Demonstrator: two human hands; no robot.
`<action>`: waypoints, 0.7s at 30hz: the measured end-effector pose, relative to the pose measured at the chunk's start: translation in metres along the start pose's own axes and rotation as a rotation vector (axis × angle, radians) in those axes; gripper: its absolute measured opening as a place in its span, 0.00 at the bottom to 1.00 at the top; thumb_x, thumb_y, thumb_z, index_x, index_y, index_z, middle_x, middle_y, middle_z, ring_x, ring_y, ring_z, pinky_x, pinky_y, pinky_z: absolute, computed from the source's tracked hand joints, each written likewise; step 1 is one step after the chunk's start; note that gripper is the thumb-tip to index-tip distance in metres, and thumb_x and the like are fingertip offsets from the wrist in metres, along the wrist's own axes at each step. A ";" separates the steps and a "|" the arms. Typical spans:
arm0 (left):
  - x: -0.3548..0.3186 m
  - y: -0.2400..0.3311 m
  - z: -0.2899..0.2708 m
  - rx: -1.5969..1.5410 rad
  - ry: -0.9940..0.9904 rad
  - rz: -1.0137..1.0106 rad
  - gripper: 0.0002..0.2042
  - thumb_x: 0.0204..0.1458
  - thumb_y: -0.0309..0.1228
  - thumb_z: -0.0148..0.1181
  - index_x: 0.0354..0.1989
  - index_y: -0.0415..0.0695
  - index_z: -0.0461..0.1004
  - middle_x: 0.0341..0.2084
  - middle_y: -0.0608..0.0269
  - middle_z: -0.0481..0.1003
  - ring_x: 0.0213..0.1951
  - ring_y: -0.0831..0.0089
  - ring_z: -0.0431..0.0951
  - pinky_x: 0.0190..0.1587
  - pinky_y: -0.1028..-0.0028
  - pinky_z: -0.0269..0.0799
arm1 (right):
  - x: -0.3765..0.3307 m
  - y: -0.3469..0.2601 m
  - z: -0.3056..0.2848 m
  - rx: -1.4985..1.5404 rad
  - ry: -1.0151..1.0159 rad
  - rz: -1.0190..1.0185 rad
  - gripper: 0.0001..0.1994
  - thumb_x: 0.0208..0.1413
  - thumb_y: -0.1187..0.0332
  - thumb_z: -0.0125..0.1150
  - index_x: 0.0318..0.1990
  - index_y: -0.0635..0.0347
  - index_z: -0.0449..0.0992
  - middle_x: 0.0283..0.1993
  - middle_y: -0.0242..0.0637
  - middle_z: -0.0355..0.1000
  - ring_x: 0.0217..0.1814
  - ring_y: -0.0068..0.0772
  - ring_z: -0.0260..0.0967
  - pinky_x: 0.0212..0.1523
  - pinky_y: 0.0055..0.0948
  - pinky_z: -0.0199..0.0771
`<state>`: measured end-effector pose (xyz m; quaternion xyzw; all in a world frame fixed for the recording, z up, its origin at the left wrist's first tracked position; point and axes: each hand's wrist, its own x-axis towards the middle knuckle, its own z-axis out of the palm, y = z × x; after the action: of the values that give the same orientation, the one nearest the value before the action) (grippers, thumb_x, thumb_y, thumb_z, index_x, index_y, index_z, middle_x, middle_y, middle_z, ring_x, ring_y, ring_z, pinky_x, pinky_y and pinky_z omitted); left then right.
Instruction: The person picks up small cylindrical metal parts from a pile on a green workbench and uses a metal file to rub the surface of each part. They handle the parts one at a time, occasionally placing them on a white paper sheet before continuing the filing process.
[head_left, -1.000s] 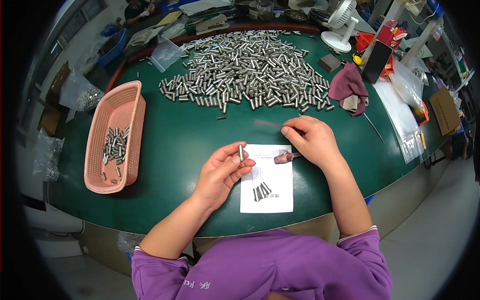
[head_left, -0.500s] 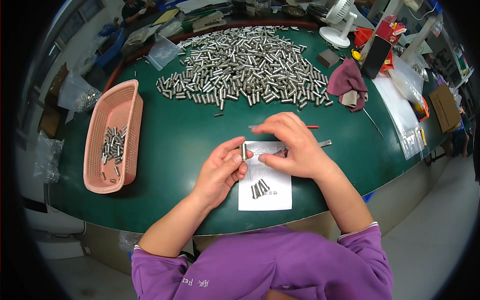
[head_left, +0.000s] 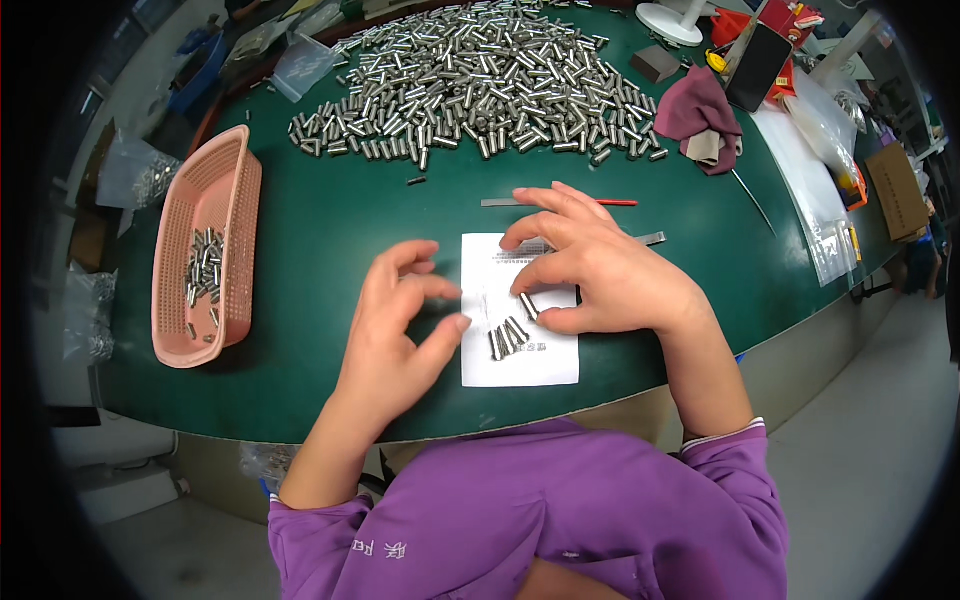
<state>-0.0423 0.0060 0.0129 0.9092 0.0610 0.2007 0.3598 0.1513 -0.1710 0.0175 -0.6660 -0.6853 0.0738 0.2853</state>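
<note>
Our right hand (head_left: pixel 605 270) now pinches a metal pin (head_left: pixel 528 306) between thumb and forefinger; half a second ago our left hand (head_left: pixel 385 315) held it upright. That left hand has since let go and, fingers spread and curved, sits left of the grip with nothing in it. The pinched pin is at the white sheet (head_left: pixel 482 372), just beyond and right of a small group of pins (head_left: pixel 507 339). Past our right fingers lies a red-handled tool (head_left: pixel 617 203), farther out the large heap of pins (head_left: pixel 480 90).
</note>
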 end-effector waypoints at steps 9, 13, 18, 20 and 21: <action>-0.038 0.015 0.023 0.101 -0.096 -0.019 0.15 0.40 0.26 0.72 0.36 0.44 0.73 0.62 0.46 0.62 0.64 0.44 0.60 0.63 0.52 0.57 | -0.001 -0.004 0.007 0.015 -0.081 -0.016 0.13 0.38 0.68 0.70 0.36 0.54 0.82 0.57 0.35 0.68 0.73 0.51 0.51 0.72 0.55 0.47; -0.036 0.018 0.028 0.091 -0.068 -0.086 0.18 0.41 0.26 0.72 0.41 0.43 0.74 0.63 0.46 0.59 0.65 0.44 0.58 0.64 0.52 0.57 | -0.002 -0.003 0.007 0.016 -0.067 0.007 0.12 0.38 0.68 0.71 0.35 0.55 0.80 0.58 0.36 0.67 0.73 0.51 0.51 0.72 0.56 0.48; -0.031 0.019 0.032 0.155 -0.077 -0.060 0.20 0.40 0.24 0.71 0.45 0.43 0.74 0.64 0.46 0.58 0.66 0.44 0.56 0.64 0.52 0.57 | -0.002 -0.002 0.009 0.044 -0.075 0.001 0.12 0.39 0.68 0.71 0.34 0.55 0.79 0.57 0.37 0.67 0.73 0.52 0.51 0.72 0.57 0.47; -0.031 0.017 0.033 0.157 -0.076 -0.051 0.20 0.40 0.24 0.71 0.44 0.43 0.74 0.64 0.46 0.59 0.66 0.45 0.57 0.64 0.52 0.57 | -0.002 -0.002 0.008 0.048 -0.067 -0.001 0.12 0.39 0.67 0.70 0.35 0.55 0.79 0.57 0.37 0.67 0.73 0.52 0.52 0.72 0.56 0.47; -0.031 0.015 0.034 0.159 -0.074 -0.047 0.20 0.40 0.24 0.71 0.44 0.43 0.74 0.64 0.46 0.59 0.66 0.45 0.57 0.64 0.52 0.57 | -0.002 -0.003 0.008 0.050 -0.063 -0.003 0.13 0.39 0.67 0.70 0.35 0.55 0.79 0.57 0.37 0.68 0.73 0.52 0.52 0.72 0.56 0.47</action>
<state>-0.0576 -0.0345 -0.0095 0.9400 0.0847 0.1528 0.2931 0.1453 -0.1710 0.0118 -0.6551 -0.6928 0.1115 0.2801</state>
